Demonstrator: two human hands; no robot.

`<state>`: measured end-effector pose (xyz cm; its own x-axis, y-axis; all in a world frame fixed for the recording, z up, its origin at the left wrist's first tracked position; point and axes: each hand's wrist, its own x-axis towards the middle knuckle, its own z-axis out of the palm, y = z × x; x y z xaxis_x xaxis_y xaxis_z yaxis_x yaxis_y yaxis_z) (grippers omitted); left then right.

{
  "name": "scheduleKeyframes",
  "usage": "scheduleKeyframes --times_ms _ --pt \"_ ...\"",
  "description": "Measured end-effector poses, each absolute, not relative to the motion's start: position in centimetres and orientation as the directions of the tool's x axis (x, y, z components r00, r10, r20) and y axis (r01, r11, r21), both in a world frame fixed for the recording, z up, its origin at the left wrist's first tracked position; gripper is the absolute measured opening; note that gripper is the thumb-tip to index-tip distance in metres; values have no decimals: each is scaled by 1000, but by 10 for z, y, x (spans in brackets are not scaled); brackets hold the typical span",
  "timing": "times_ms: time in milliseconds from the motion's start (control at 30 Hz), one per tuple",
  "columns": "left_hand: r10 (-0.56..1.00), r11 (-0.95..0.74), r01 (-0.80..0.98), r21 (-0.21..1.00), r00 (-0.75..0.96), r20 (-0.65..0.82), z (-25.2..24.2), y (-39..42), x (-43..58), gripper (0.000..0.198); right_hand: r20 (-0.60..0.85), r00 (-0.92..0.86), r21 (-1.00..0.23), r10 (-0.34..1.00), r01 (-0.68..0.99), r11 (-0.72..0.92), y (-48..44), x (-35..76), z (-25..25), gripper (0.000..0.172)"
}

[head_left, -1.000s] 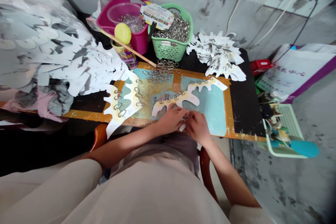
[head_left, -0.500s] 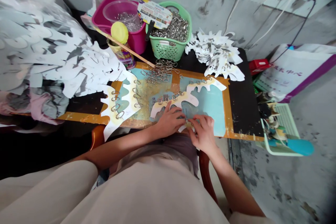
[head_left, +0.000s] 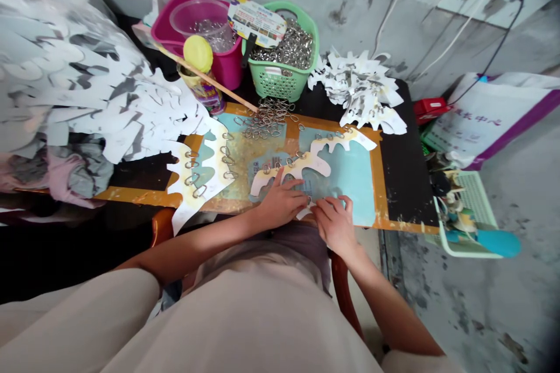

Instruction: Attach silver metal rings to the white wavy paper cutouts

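A small white cut-out piece (head_left: 305, 214) lies at the table's front edge, mostly covered by my hands. My left hand (head_left: 282, 204) rests over its left side, fingers spread, one finger reaching up to a pale toothed strip (head_left: 291, 170). Oval metal rings (head_left: 289, 161) sit along that strip's upper edge. At the piece's right side, my right hand (head_left: 336, 222) has its fingers bent together on the edge; a ring (head_left: 310, 200) shows between the hands. Another toothed strip (head_left: 355, 138) with rings lies beyond, and two more ringed pieces (head_left: 186, 186) are at the left.
A loose ring pile (head_left: 269, 119) lies behind, under a wooden stick (head_left: 210, 80). A magenta basket (head_left: 234, 70) and a green basket (head_left: 280, 84) stand at the wall beside a yellow-lidded jar (head_left: 198, 53). White cut-outs heap at left (head_left: 131, 99) and right (head_left: 359, 84).
My right hand's fingers have drawn closer together and shifted slightly over the small piece. The left hand stays almost in place. The pieces on the table have not visibly moved.
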<state>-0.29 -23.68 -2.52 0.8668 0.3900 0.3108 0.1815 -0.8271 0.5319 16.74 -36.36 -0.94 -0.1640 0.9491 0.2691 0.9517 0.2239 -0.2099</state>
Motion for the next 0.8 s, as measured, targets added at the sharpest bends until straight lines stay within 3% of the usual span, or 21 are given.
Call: scheduleKeyframes --times_ms 200,367,467,667,800 --pt "363 -828 160 538 883 296 -26 -237 -5 24 312 -76 -227 947 962 151 -373 160 -16 22" --pt "286 -880 141 453 919 270 -28 -237 -5 26 283 11 -410 959 906 110 -375 163 -10 19" --pt "270 -902 139 409 921 281 -30 -237 -5 26 309 58 -494 949 863 108 -376 161 -12 31" --pt "284 -904 138 405 902 324 -32 -239 -6 21 314 39 -436 949 894 108 -377 152 -20 43" --pt "365 -825 151 545 878 309 -24 -233 -8 22 290 49 -406 956 911 77 -376 149 -21 45"
